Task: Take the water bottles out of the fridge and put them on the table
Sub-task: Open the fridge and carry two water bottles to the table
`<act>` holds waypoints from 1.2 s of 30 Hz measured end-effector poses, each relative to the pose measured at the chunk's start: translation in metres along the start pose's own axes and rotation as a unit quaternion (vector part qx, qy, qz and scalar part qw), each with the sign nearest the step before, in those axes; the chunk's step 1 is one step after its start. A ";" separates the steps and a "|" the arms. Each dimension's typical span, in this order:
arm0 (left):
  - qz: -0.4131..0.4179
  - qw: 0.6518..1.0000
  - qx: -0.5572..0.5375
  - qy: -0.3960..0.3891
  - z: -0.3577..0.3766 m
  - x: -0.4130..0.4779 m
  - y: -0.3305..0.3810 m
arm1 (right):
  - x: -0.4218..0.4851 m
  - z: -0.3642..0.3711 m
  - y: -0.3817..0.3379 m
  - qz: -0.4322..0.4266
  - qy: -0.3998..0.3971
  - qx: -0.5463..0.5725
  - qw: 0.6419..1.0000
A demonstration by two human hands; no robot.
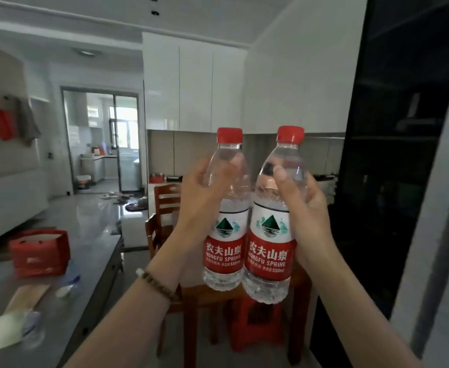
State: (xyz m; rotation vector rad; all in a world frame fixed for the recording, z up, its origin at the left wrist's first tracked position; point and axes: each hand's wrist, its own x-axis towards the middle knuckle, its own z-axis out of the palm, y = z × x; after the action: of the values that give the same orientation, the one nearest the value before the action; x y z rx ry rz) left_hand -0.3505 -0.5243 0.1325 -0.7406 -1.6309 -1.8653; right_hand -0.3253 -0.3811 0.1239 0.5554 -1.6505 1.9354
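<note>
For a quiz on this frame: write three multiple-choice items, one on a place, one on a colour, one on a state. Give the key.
1. Where are the left bottle and the right bottle?
A. on a table
B. in the fridge
C. in the hands, one each

2. What colour are the caps?
A. red
B. blue
C. white

3. How do the caps stand?
A. both off
B. both on
C. one on, one off

Key:
1 C: the left hand grips the left bottle, and the right hand grips the right bottle.
2 A: both caps show plain red.
3 B: each cap sits on its bottle's neck.
</note>
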 end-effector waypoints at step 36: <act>-0.263 0.957 0.121 -0.008 -0.200 0.257 -0.616 | 0.339 0.062 0.645 0.285 -0.148 -0.109 0.941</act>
State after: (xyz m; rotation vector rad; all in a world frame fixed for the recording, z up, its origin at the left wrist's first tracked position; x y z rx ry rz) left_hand -0.9802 -0.6646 -0.1316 -0.2261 -2.1746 -1.9420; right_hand -0.9972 -0.4703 -0.1504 0.3083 -2.3923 2.0812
